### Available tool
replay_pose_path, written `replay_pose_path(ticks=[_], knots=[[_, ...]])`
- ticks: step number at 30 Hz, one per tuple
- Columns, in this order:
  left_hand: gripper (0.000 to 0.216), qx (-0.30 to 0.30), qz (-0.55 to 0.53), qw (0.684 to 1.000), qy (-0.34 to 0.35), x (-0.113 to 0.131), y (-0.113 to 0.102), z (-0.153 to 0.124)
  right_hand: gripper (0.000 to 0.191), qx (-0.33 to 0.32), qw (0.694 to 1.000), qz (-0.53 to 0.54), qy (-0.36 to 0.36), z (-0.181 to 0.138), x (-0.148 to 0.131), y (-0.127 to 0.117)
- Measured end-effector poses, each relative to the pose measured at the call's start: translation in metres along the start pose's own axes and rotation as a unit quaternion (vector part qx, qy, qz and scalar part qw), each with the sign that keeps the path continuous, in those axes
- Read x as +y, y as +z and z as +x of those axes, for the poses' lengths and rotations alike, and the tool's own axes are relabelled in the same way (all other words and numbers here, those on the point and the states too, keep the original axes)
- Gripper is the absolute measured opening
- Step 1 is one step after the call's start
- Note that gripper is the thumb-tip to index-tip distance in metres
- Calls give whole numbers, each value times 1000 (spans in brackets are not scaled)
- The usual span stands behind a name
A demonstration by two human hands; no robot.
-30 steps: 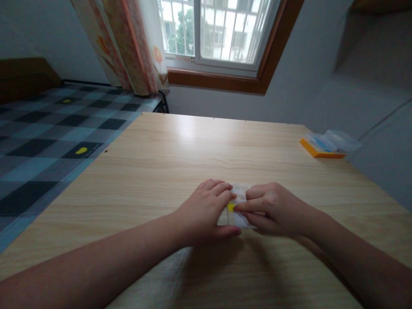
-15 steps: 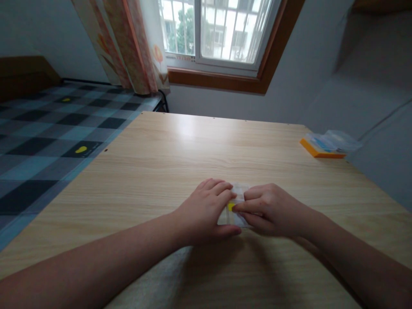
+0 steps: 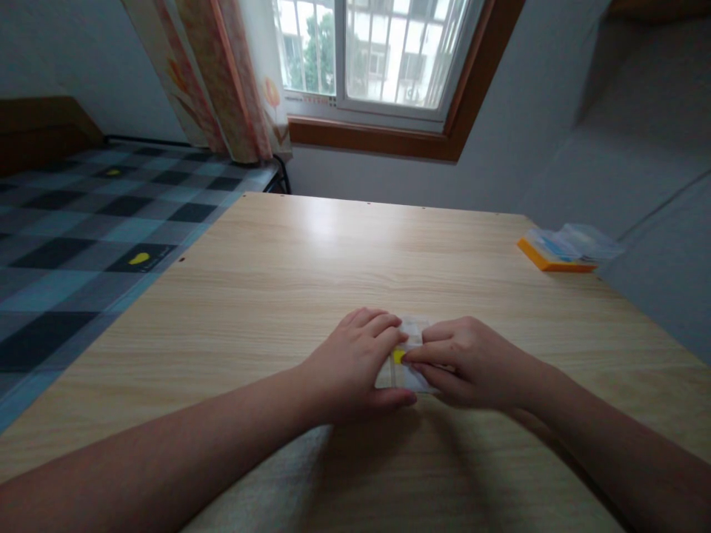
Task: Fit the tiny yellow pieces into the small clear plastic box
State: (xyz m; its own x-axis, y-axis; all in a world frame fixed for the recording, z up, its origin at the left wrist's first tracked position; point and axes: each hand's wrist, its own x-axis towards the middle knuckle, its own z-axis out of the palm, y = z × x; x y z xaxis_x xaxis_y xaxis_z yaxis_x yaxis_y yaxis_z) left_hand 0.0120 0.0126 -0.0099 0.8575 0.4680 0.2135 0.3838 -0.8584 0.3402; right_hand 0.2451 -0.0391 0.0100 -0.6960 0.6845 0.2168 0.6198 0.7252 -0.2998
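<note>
A small clear plastic box (image 3: pixel 409 372) with compartments lies flat on the wooden table (image 3: pixel 311 259), and a yellow bit shows inside it. My left hand (image 3: pixel 352 363) curls round its left side, thumb along the near edge. My right hand (image 3: pixel 469 363) covers its right side, with the forefinger pressed near the yellow bit. Both hands hide most of the box.
An orange-edged flat pack with clear wrapping (image 3: pixel 566 249) lies at the table's far right corner. A bed with a checked blue cover (image 3: pixel 83 237) stands to the left. A curtain (image 3: pixel 222 74) and a window (image 3: pixel 378 52) are behind the table.
</note>
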Motion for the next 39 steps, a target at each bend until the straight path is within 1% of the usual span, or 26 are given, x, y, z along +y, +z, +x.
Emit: replay_pose_path(ticks=[15,22,24,27,29,31,32,34,37,39], knots=[[65,3,1,1000,-1,1,-2,0,21,-19,1000,-10,7,0,2,1],[66,-2,0,1000,-7,1,-2,0,23,-10,1000,6,0,1,2,1],[66,-4,-2,1000,-9,1,-2,0,22,9,1000,18,9,-1,4,0],[66,-4,-5,1000,-16,2,-2,0,23,76,995,28,58,-3,9,-3],[66,-1,-5,1000,-18,2,-2,0,24,122,985,17,119,-2,14,-5],[65,0,-4,1000,-16,3,-2,-1,25,146,973,2,180,1,21,-4],[65,2,-3,1000,-15,3,-2,-1,26,148,968,-3,204,2,24,-3],[66,4,-2,1000,-13,3,-2,-2,30,131,965,-3,227,5,31,0],[70,12,-5,1000,-15,3,-2,-2,32,85,968,8,234,7,37,6],[74,17,-10,1000,-23,4,-2,-2,32,73,969,18,235,7,38,9]])
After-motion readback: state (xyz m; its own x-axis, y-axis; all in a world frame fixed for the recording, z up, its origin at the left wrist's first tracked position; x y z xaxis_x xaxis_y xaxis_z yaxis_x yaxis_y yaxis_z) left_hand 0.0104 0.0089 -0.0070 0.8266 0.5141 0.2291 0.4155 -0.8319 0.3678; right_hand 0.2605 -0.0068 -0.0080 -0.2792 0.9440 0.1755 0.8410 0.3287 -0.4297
